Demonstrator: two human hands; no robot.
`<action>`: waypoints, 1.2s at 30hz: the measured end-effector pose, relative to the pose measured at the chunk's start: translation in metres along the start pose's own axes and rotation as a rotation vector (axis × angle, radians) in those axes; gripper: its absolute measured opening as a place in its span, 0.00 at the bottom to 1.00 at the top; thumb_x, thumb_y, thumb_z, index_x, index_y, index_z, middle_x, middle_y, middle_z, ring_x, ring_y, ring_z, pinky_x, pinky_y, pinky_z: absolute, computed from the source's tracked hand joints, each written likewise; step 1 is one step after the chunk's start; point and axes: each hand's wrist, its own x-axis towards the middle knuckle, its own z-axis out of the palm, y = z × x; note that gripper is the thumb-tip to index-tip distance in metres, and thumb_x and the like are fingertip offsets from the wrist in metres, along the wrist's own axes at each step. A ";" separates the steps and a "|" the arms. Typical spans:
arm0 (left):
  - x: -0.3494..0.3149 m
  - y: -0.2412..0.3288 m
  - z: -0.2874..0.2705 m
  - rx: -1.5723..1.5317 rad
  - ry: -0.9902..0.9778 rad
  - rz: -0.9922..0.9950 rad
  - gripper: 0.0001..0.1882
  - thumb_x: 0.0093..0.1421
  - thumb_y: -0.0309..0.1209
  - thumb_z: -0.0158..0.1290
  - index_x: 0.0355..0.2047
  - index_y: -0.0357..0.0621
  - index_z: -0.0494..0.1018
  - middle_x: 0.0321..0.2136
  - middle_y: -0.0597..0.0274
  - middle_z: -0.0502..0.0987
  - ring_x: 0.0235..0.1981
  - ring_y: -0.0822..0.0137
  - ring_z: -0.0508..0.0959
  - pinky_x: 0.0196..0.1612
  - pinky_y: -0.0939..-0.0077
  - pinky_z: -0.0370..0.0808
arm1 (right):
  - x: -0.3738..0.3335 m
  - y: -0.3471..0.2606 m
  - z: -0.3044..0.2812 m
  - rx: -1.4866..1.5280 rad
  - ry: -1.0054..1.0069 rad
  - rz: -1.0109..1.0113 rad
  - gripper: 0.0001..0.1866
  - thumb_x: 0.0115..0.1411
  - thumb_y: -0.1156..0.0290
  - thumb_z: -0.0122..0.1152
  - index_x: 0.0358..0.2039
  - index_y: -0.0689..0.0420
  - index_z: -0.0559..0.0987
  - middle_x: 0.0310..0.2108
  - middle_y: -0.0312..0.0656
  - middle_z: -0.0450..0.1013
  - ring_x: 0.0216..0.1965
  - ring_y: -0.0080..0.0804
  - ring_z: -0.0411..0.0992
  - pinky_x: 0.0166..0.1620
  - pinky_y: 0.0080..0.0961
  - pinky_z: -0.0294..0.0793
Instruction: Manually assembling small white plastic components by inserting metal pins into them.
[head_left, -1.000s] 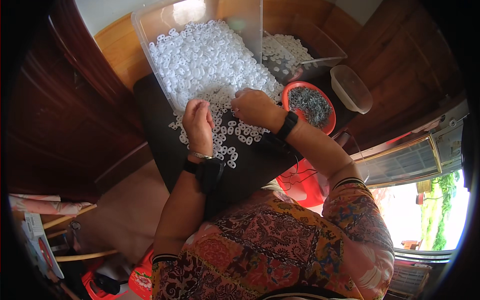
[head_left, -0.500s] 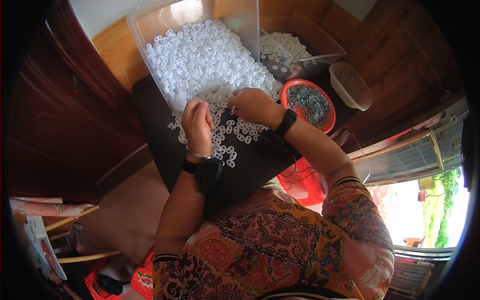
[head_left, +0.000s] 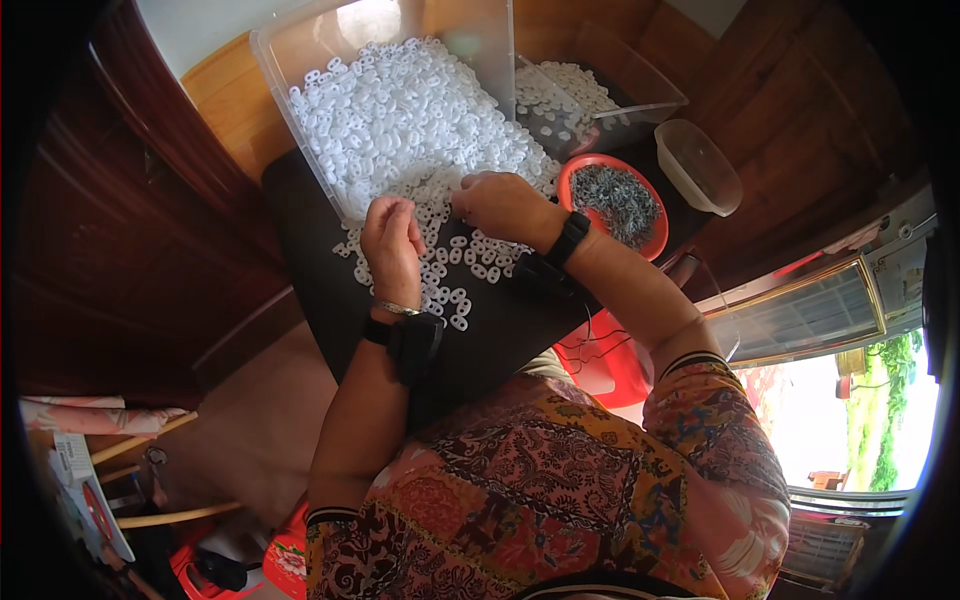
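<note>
Bench (head_left: pixel 303 240), dark top, carries the big clear bin (head_left: pixel 297 60), which is heaped high. Smaller clear bin (head_left: pixel 645 110) sits to the right of the big bin, part-filled. Orange bowl (head_left: pixel 590 217) just right of the big bin, toward the person. Clear tray (head_left: pixel 702 172), rounded corners, farther right of the big bin, past the bowl. Right hand (head_left: pixel 500 208) at the near side of the big bin, fingers bent down, tips hidden; can't tell if gripping. Left hand (head_left: pixel 392 232) also in front of the big bin, fingers curled toward thumb; can't tell if anything's pinched. Black wrist devices (head_left: pixel 415 347) on both arms, nearer the person than the big bin. White pieces (head_left: pixel 420 120), oval, two holes: most in the big bin, others loose in front of it, around both hands. Grey bits (head_left: pixel 622 197) in the bowl, right of the big bin, too small to make out.
</note>
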 end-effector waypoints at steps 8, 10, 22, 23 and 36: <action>0.000 -0.001 0.000 -0.006 -0.002 0.002 0.06 0.59 0.31 0.47 0.27 0.43 0.69 0.16 0.72 0.63 0.16 0.80 0.61 0.18 0.85 0.59 | -0.001 0.001 0.003 -0.054 0.008 0.055 0.07 0.49 0.70 0.58 0.29 0.57 0.78 0.32 0.46 0.73 0.38 0.45 0.73 0.40 0.40 0.73; 0.001 0.000 0.000 0.008 -0.008 0.009 0.06 0.59 0.31 0.47 0.27 0.43 0.69 0.15 0.72 0.63 0.15 0.80 0.61 0.18 0.85 0.59 | 0.001 0.000 0.004 -0.038 0.001 0.054 0.06 0.50 0.70 0.58 0.28 0.58 0.77 0.33 0.47 0.73 0.38 0.46 0.73 0.40 0.40 0.73; -0.006 0.002 0.003 0.069 -0.099 -0.066 0.08 0.61 0.33 0.45 0.28 0.43 0.69 0.16 0.72 0.65 0.16 0.79 0.62 0.19 0.85 0.60 | -0.011 -0.002 -0.006 0.859 0.145 0.059 0.08 0.54 0.75 0.60 0.35 0.61 0.74 0.31 0.40 0.74 0.35 0.27 0.72 0.40 0.22 0.71; -0.007 0.002 0.004 0.076 -0.103 -0.065 0.08 0.61 0.33 0.45 0.28 0.43 0.69 0.16 0.72 0.65 0.16 0.79 0.62 0.19 0.85 0.60 | -0.014 -0.004 -0.007 1.144 0.137 0.095 0.08 0.54 0.76 0.60 0.36 0.61 0.74 0.32 0.36 0.74 0.35 0.21 0.71 0.41 0.18 0.71; -0.009 -0.006 0.006 0.370 -0.259 0.150 0.05 0.60 0.27 0.47 0.29 0.39 0.67 0.15 0.71 0.65 0.16 0.80 0.64 0.19 0.85 0.61 | -0.023 -0.015 0.004 1.354 0.290 0.114 0.06 0.55 0.77 0.60 0.34 0.63 0.77 0.29 0.35 0.75 0.32 0.18 0.71 0.37 0.17 0.71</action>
